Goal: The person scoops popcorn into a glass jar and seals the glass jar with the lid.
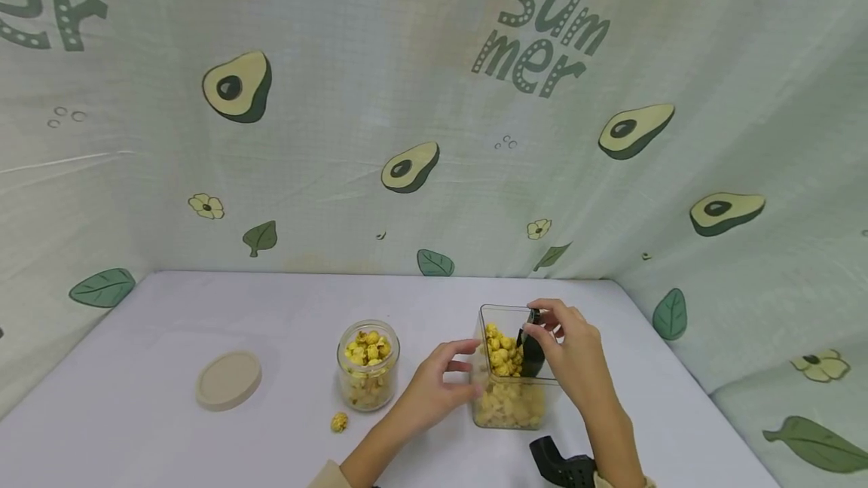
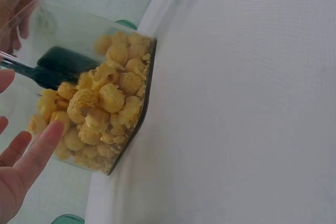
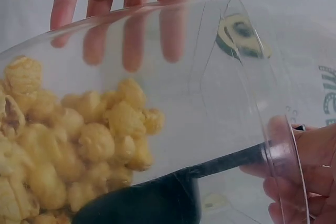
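My right hand (image 1: pixel 575 358) pinches the handle of a black scoop (image 1: pixel 532 356) at the top of a clear square container (image 1: pixel 505 380). The scoop's head points down inside, against yellow caramel popcorn (image 1: pixel 501 356) that fills the lower part. In the right wrist view the scoop (image 3: pixel 157 200) shows dark through the clear wall, beside the popcorn (image 3: pixel 47 156). My left hand (image 1: pixel 437 390) is at the container's left side, its fingers spread and loosely bent along the wall. Through the left wrist camera, the left fingers (image 2: pixel 39 153) appear close to the popcorn-filled wall.
Left of the container stands a round glass jar (image 1: pixel 368 390) partly filled with popcorn, its mouth uncovered. One loose popcorn piece (image 1: pixel 339 422) lies before it. A beige round lid (image 1: pixel 229 380) rests farther left on the white table (image 1: pixel 136 413). A printed curtain (image 1: pixel 325 96) hangs behind.
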`<state>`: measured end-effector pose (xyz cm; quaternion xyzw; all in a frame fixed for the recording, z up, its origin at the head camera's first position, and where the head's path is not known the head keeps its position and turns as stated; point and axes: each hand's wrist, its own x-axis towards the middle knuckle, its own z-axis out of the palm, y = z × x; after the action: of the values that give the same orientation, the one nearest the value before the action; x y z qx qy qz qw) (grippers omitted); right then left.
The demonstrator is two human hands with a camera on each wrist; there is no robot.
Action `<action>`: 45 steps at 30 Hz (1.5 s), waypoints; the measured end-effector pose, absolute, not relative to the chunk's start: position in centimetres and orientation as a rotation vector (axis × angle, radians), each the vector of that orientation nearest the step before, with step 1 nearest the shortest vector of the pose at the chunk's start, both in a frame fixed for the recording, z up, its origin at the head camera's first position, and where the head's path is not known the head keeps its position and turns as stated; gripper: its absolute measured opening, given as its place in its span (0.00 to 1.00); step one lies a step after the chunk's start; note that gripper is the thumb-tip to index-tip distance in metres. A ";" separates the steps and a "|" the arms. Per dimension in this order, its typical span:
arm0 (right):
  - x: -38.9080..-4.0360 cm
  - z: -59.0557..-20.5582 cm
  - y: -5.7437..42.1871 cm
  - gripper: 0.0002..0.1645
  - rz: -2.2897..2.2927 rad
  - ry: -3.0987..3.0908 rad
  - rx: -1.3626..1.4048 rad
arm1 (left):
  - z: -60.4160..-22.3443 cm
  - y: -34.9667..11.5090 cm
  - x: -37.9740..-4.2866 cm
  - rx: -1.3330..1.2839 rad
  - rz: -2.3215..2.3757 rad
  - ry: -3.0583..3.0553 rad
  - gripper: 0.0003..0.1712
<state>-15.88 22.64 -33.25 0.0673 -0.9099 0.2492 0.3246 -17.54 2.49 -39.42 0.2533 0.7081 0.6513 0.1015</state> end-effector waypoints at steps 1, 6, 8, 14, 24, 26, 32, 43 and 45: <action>-16.0 -33.3 22.7 0.17 0.654 -2.385 0.177 | -39.5 2.6 -17.5 0.747 1.926 2.089 0.32; -16.3 -33.5 23.3 0.18 0.671 -2.346 0.173 | -39.7 2.9 -17.4 0.751 1.935 2.086 0.33; -16.4 -33.6 23.5 0.18 0.688 -2.329 0.156 | -39.7 2.9 -17.5 0.750 1.934 2.095 0.33; -16.5 -33.7 24.1 0.19 0.741 -2.292 0.123 | -39.6 3.0 -17.5 0.734 1.943 2.085 0.33; -16.7 -33.7 24.7 0.18 0.933 -2.306 -0.089 | -39.7 2.9 -17.6 0.709 1.949 2.073 0.34; -16.8 -33.9 24.8 0.18 0.967 -2.329 -0.125 | -39.6 2.8 -17.5 0.711 1.954 2.066 0.34; -17.1 -34.1 25.3 0.18 1.135 -2.356 -0.248 | -39.5 2.8 -17.5 0.710 1.948 2.063 0.34; -17.0 -35.0 26.7 0.20 1.351 -2.456 -0.139 | -39.7 2.8 -17.5 0.716 1.920 2.074 0.34; -17.0 -35.2 26.8 0.20 1.377 -2.459 -0.074 | -39.7 2.8 -17.5 0.712 1.921 2.076 0.34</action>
<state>-16.98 26.82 -35.19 -0.0260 -0.8610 0.4819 0.1604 -17.49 2.75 -39.71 0.2426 0.7072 0.6545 0.1122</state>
